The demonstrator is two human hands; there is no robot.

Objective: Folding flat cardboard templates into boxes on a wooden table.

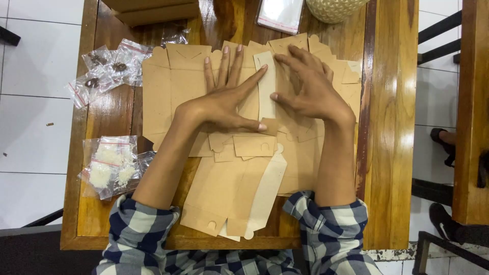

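Wood table (392, 127) (glossy, w/ raised rim) on white tile floor (30, 122).

Bright even overhead light, soft shadows, glare on the glossy wooden table (392, 127), sharp focus, slight edge distortion

a glossy wooden table (392, 127) stands on a white tiled floor (30, 112), dark chair frames (438, 30) beside it.
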